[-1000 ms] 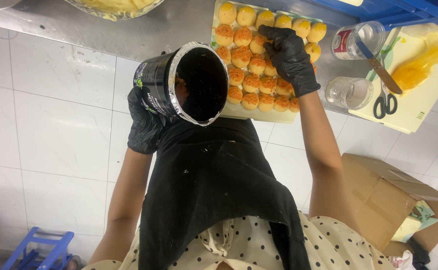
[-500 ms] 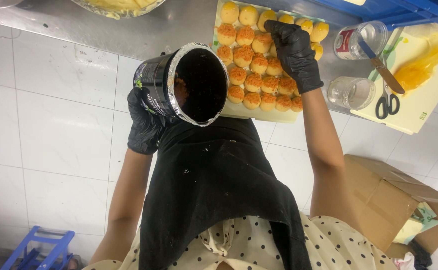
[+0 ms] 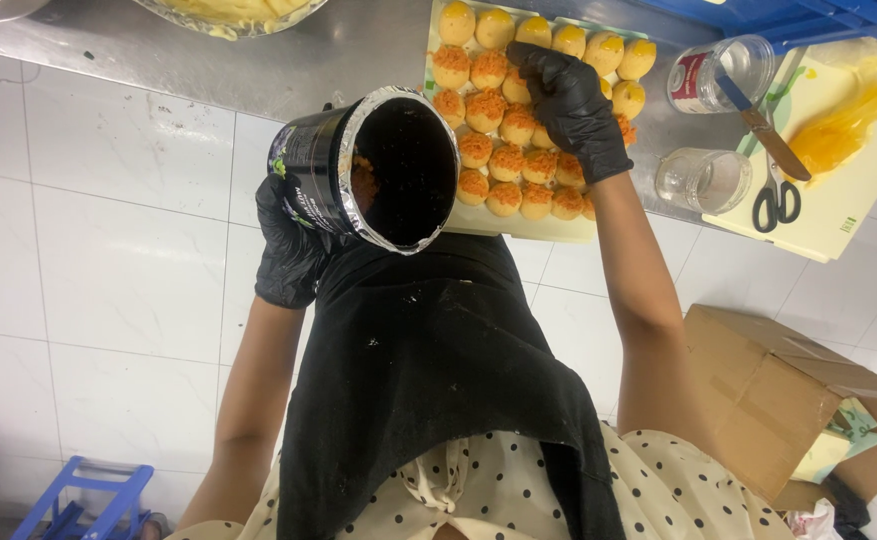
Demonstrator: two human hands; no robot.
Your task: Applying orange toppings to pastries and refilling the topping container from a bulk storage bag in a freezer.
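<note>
Two gloved hands worked: the left hand (image 3: 293, 245) grasped a black tub (image 3: 373, 170), the right hand (image 3: 568, 105) pinched over buns (image 3: 503, 150) on the tray (image 3: 518, 225).

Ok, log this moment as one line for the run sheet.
left hand: holds open black can, tilted | right hand: on buns in tray | nearby: two glass jars, scissors

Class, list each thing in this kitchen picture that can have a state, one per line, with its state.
Black can: open, tilted, held by left hand.
Right hand: gloved, over the buns.
Tray of buns: most topped orange, far row plain.
Glass jars: lidless.
Scissors: shut.
Cardboard box: flaps open.
</note>
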